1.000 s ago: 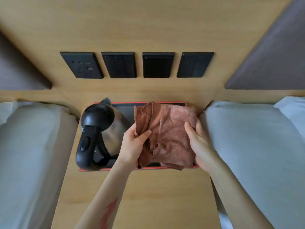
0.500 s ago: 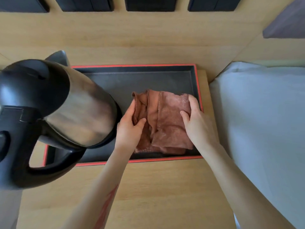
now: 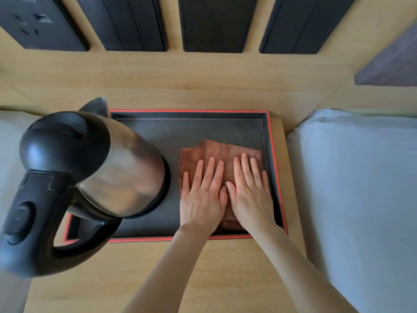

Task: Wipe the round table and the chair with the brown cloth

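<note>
The brown cloth [image 3: 216, 150] lies folded flat in the right half of a dark tray [image 3: 158, 129] with a red rim. My left hand [image 3: 202, 197] and my right hand [image 3: 251, 195] rest palm-down side by side on top of the cloth, fingers stretched out and pressing it flat. Neither hand grips it. Much of the cloth is hidden under the hands. No round table or chair is in view.
A steel kettle [image 3: 108, 168] with a black lid and handle stands in the tray's left half, close to my left hand. The tray sits on a wooden bedside surface [image 3: 203, 267]. White bedding [image 3: 361, 188] lies to the right and left. Black wall panels [image 3: 216, 23] and a socket are behind.
The cloth was held up in both hands, then lowered into the tray. Both hands have let go and now lie flat on it. The view has moved closer and lower.
</note>
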`<state>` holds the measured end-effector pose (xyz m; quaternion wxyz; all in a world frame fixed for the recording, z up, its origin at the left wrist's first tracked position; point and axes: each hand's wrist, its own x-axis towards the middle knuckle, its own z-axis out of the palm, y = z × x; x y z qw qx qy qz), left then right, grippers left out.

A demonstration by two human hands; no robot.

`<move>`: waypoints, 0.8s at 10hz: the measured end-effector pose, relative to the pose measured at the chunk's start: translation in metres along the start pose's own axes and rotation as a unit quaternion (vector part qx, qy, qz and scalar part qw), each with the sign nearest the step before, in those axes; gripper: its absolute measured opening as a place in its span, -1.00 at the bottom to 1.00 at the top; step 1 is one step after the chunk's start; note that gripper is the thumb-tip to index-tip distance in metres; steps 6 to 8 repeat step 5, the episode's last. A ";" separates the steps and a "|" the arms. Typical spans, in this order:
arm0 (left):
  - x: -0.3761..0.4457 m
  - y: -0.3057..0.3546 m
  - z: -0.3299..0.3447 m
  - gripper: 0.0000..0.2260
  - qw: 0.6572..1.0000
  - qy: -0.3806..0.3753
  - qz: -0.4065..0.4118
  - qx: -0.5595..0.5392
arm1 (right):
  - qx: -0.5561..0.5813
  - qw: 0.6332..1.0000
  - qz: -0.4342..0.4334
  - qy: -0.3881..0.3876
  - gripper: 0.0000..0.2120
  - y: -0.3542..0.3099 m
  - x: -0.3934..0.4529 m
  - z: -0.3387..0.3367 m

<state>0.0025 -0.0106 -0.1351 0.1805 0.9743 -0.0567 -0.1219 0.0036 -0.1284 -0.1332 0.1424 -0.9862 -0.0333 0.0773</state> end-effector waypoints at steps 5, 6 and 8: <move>0.005 0.069 -0.194 -0.48 0.996 0.031 0.019 0.077 | -0.015 0.997 -0.059 0.050 -0.52 -0.048 0.026 -0.201; 0.005 0.069 -0.194 -0.48 0.996 0.031 0.019 0.077 | -0.015 0.997 -0.059 0.050 -0.52 -0.048 0.026 -0.201; 0.005 0.069 -0.194 -0.48 0.996 0.031 0.019 0.077 | -0.015 0.997 -0.059 0.050 -0.52 -0.048 0.026 -0.201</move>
